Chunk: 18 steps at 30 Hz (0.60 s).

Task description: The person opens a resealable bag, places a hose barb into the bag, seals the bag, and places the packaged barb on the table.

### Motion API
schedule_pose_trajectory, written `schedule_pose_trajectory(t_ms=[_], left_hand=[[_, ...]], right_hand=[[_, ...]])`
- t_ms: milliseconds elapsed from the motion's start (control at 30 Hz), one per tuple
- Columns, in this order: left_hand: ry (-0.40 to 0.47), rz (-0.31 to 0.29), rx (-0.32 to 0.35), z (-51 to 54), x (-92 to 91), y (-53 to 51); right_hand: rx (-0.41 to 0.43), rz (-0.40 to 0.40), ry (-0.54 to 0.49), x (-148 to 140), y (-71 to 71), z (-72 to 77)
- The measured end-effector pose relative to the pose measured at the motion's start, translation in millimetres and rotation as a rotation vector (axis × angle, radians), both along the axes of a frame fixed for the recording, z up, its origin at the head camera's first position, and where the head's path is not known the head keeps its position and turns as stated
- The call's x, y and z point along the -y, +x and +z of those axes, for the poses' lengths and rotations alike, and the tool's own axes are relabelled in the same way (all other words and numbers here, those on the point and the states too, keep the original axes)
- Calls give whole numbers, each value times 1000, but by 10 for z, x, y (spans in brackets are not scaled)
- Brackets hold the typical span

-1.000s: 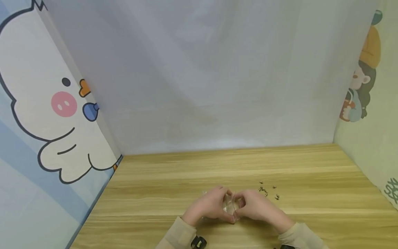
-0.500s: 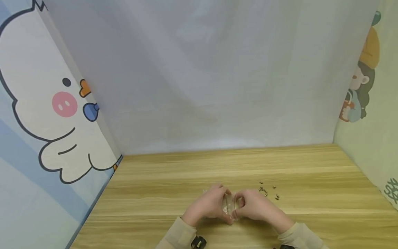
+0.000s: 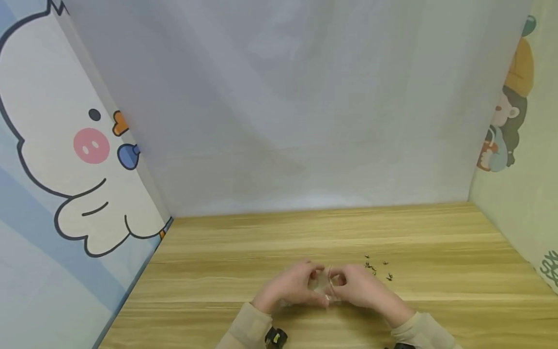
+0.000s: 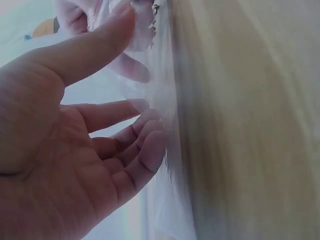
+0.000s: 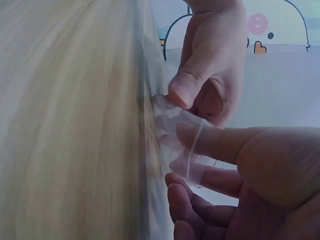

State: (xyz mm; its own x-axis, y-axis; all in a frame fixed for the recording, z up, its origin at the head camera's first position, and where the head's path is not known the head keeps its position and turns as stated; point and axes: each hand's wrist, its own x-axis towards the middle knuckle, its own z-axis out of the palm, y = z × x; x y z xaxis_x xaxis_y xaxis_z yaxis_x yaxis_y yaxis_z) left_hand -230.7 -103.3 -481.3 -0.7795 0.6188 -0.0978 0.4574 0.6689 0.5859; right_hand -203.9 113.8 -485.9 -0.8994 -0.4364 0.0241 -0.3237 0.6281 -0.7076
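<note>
Near the front edge of view, low above the worktop (image 3: pixel 226 247), a clear plastic bag (image 3: pixel 321 282) sits between the two hands. The thumb and forefinger of the right hand (image 3: pixel 361 287) are spread apart, seen through the film with the bag's pale strip (image 5: pixel 194 150) crossing them; its other fingers curl in beside the bag. The left hand (image 3: pixel 293 287) has its thumb held away from its loosely bent fingers (film shows beside their tips; whether they grip it, I cannot tell). Small dark metal pieces (image 3: pixel 369 266) lie scattered just beyond the right hand.
</note>
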Motion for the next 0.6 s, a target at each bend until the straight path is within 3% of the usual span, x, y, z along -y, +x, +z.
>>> schedule_pose_trajectory(t_ms=[100, 300, 500, 600], left_hand=[[-2, -26, -1, -6, 24, -21], [60, -12, 22, -3, 5, -20], [156, 75, 70, -42, -20, -27], [149, 111, 65, -45, -21, -22]], right_hand=[[7, 3, -14, -1, -9, -25], [31, 12, -38, 45, -3, -73], [34, 1, -43, 51, 22, -72], [41, -11, -36, 53, 30, -54]])
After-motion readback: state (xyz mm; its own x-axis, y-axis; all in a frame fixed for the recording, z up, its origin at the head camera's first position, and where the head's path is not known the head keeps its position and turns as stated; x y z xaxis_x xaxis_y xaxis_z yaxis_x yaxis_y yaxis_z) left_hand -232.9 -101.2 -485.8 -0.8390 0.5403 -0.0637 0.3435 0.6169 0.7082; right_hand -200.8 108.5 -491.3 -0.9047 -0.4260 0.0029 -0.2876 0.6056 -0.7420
